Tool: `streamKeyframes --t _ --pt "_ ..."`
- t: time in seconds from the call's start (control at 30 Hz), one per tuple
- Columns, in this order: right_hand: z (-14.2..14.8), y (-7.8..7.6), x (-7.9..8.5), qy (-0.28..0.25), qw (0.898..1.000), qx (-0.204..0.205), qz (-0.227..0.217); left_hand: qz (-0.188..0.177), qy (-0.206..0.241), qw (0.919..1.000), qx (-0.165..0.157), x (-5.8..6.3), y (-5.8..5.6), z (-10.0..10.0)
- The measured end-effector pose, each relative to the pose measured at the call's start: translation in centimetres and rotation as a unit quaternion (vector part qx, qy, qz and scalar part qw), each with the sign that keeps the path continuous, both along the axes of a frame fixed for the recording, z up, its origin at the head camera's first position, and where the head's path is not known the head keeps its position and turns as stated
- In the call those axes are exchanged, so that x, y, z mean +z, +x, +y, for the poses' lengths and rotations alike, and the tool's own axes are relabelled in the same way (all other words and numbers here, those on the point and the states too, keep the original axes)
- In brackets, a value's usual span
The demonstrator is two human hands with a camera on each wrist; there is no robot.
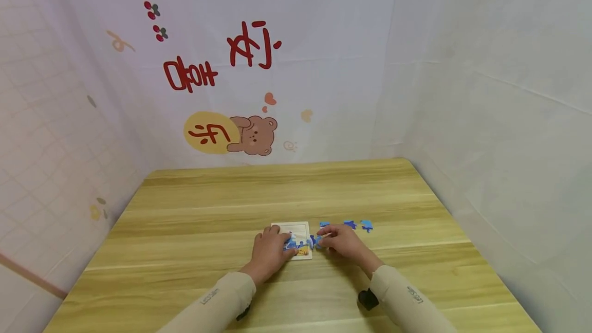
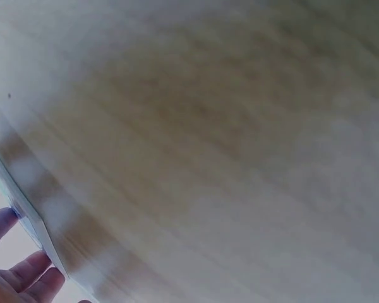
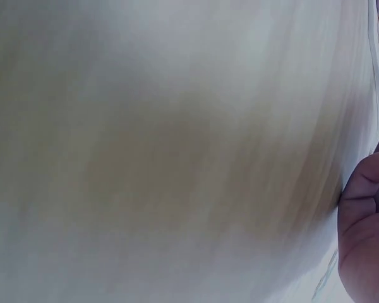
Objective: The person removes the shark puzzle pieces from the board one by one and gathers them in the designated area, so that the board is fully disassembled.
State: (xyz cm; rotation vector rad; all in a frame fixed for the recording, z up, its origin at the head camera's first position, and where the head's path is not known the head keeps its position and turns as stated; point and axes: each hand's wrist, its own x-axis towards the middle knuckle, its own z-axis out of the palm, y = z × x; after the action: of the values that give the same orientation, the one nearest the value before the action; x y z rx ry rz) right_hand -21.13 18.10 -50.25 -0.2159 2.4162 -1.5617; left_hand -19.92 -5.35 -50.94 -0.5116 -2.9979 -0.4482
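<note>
A white-framed jigsaw puzzle board (image 1: 296,226) lies on the table in the head view, with blue and yellow pieces fitted in its lower part. My left hand (image 1: 270,251) holds the board at its left side, the thumb lying over the pieces. In the left wrist view, the left fingertips (image 2: 45,284) meet the board's edge. Just off the board's right edge, my right hand (image 1: 343,242) pinches a blue puzzle piece (image 1: 318,242) between thumb and fingers. The right wrist view catches only curled fingers of the right hand (image 3: 369,221); the piece is hidden there.
Loose blue puzzle pieces lie right of the board: one (image 1: 325,224) behind the right hand, another (image 1: 350,224) further right, and a light blue one (image 1: 366,225) outermost. The wooden table (image 1: 208,209) meets cloth-covered walls at the back and sides.
</note>
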Motion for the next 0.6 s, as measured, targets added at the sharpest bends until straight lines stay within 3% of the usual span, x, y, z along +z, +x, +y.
streamKeyframes --t 0.27,0.6 --pt "4.2 1.0 0.1 0.009 0.999 -0.022 -0.035 0.003 -0.003 1.0000 0.001 -0.3 0.1 0.0" --pt "10.6 1.0 0.2 0.011 0.997 -0.022 -0.070 0.009 0.003 1.0000 -0.002 0.1 0.3 -0.2"
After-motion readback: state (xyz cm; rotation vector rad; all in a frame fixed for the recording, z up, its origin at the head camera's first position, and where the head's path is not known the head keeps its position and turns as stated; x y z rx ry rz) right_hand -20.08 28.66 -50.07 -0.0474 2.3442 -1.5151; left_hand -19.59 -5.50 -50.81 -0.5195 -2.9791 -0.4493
